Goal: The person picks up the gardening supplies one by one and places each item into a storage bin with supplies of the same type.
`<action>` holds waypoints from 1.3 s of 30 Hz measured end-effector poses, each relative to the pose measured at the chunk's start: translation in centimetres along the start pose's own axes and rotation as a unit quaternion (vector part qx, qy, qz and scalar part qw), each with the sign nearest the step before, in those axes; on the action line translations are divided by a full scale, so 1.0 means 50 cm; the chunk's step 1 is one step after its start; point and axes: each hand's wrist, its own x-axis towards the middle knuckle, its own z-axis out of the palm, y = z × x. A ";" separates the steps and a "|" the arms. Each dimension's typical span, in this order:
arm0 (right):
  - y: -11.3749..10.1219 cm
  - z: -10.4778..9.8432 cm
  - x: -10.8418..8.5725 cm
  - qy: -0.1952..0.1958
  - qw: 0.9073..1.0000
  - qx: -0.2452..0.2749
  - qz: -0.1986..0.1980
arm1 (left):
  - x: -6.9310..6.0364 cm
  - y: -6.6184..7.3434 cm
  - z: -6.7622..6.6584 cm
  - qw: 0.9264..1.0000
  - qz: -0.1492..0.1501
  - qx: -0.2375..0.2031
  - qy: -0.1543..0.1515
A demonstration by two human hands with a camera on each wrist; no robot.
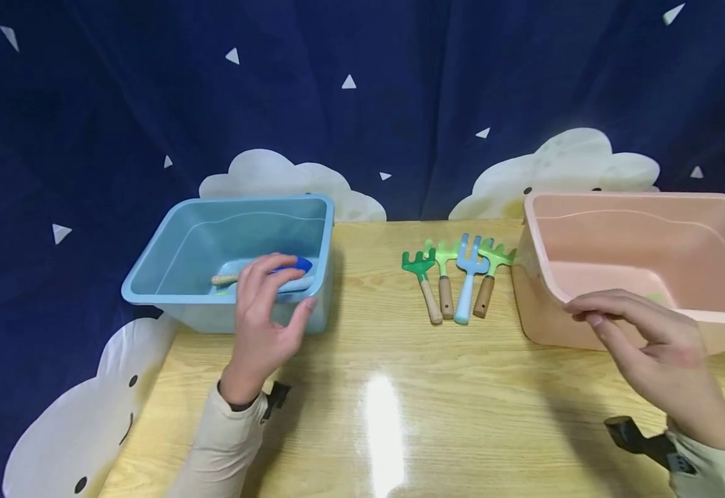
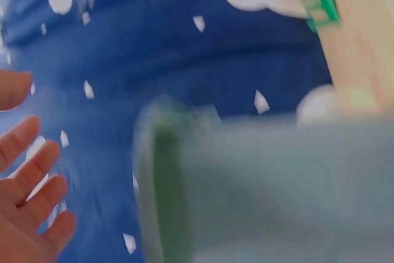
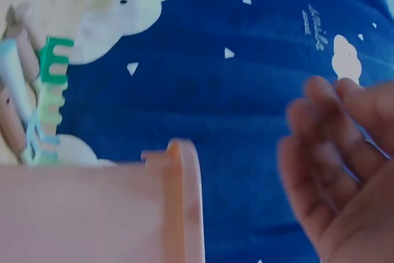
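My left hand [image 1: 269,311] hovers at the front rim of a blue plastic bin [image 1: 182,299], fingers spread and holding nothing. Partly behind it in the bin lie a blue-bladed tool [image 1: 303,264] and a wooden handle [image 1: 223,279]. Over the front rim of a pink bin [image 1: 618,238], my right hand [image 1: 667,353] hangs with loosely bent fingers and nothing in its grasp. A small light-green piece [image 1: 656,298] shows inside that bin, mostly hidden. Between the bins lie a dark green hand rake [image 1: 425,277], light-green rakes [image 1: 445,277] [image 1: 492,270] and a light-blue hand fork [image 1: 468,283].
Both bins stand on a light wooden table [image 1: 350,387]. Behind it hangs a dark blue cloth [image 1: 400,124] with white clouds and triangles. Black wrist mounts [image 1: 639,443] stick out from the sleeves.
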 end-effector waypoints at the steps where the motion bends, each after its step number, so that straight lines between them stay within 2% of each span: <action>1: 0.000 -0.008 0.000 0.015 1.000 0.003 0.002 | 0.009 0.012 0.014 1.000 0.009 -0.018 -0.009; 4: 0.006 -0.029 -0.004 0.065 0.998 0.019 0.007 | 0.029 0.035 0.059 0.997 0.024 -0.057 -0.047; 8: 0.024 -0.056 -0.014 0.107 0.991 -0.068 0.037 | 0.033 0.046 0.110 0.990 0.008 -0.081 -0.117; 12: 0.049 -0.083 -0.033 0.120 0.980 -0.150 0.060 | 0.032 0.043 0.162 0.978 -0.014 -0.076 -0.192; 15: 0.070 -0.100 -0.047 0.123 0.970 -0.202 0.045 | 0.031 0.032 0.205 0.964 -0.033 -0.059 -0.258; 19: 0.096 -0.115 -0.060 0.126 0.953 -0.274 0.022 | 0.026 0.011 0.260 0.940 -0.062 -0.045 -0.333; 23: 0.118 -0.123 -0.069 0.115 0.936 -0.332 0.017 | 0.020 -0.008 0.299 0.921 -0.092 -0.044 -0.377; 26: 0.134 -0.131 -0.075 0.108 0.929 -0.354 0.008 | 0.015 -0.020 0.319 0.911 -0.112 -0.048 -0.393; 31: 0.154 -0.142 -0.089 0.095 0.930 -0.354 0.014 | 0.010 -0.035 0.336 0.898 -0.137 -0.059 -0.413; 36: 0.172 -0.148 -0.099 0.087 0.943 -0.322 0.015 | 0.005 -0.052 0.350 0.873 -0.175 -0.069 -0.449; 39: 0.179 -0.151 -0.104 0.077 0.944 -0.321 0.009 | 0.005 -0.065 0.361 0.862 -0.197 -0.074 -0.460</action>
